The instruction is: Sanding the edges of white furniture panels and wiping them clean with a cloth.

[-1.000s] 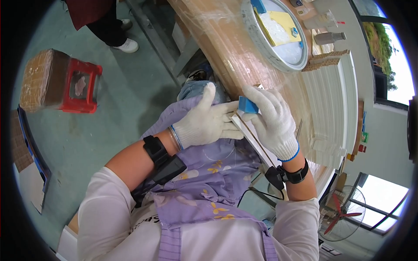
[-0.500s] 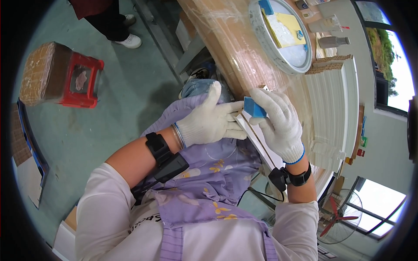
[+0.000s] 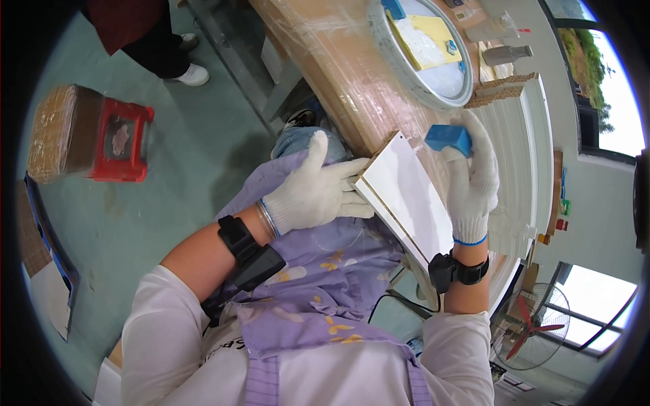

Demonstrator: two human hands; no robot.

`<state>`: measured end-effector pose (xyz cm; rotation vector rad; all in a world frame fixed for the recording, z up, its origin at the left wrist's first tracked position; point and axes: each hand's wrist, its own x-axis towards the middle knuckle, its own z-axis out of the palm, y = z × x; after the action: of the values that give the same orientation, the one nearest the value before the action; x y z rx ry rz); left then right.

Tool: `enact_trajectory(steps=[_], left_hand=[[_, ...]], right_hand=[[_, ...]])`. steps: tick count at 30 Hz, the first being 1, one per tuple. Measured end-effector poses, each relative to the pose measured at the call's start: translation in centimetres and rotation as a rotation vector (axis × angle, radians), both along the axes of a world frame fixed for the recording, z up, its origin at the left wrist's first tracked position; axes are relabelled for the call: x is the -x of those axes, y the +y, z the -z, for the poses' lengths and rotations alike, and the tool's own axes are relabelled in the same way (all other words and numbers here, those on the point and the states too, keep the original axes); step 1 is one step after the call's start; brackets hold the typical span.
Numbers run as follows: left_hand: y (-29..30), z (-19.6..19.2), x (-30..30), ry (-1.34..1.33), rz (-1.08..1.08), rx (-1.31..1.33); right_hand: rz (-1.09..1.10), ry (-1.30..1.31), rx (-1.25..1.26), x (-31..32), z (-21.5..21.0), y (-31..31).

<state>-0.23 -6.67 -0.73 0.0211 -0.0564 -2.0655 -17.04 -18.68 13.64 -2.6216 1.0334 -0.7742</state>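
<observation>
White knitted gloves cover both of my hands. My right hand (image 3: 474, 183) is closed on a blue block (image 3: 449, 139), held up just right of a white board (image 3: 406, 186). The board lies at a slant over the table's edge, with a narrow groove running along its near long side and brown raw edges showing. My left hand (image 3: 315, 189) is open, thumb raised and fingers spread, with the fingertips against the board's left end. Part of those fingertips is hidden under the board.
A round white lid (image 3: 379, 71) with a yellow sheet and blue pieces lies on the film-covered table (image 3: 318, 51). A grey bottle (image 3: 508, 54) and stacked white panels (image 3: 514, 142) stand at the right. At left are a red stool (image 3: 128, 169) and another person's legs (image 3: 162, 47); a fan (image 3: 535, 325) stands lower right.
My right hand has lifted the blue block off the board's left end and moved right, uncovering the board's white face. My left hand stays by the board's end, shifted slightly left in view.
</observation>
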Motion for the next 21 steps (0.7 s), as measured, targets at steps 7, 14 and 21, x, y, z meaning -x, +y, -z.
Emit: enact_trajectory(steps=[7, 14, 21], left_hand=[[-0.1, 0.0, 0.2, -0.051, -0.02, -0.066], [-0.2, -0.1, 0.5, -0.072, -0.036, -0.02], [-0.3, -0.3, 0.5, -0.11, -0.041, 0.016]], right_hand=[[0.075, -0.012, -0.126, 0.6, 1.2, -1.5], [0.018, 0.081, -0.15, -1.2, 2.5, -2.1], [-0.027, 0.116, -0.106, -1.8, 3.1, -2.8]])
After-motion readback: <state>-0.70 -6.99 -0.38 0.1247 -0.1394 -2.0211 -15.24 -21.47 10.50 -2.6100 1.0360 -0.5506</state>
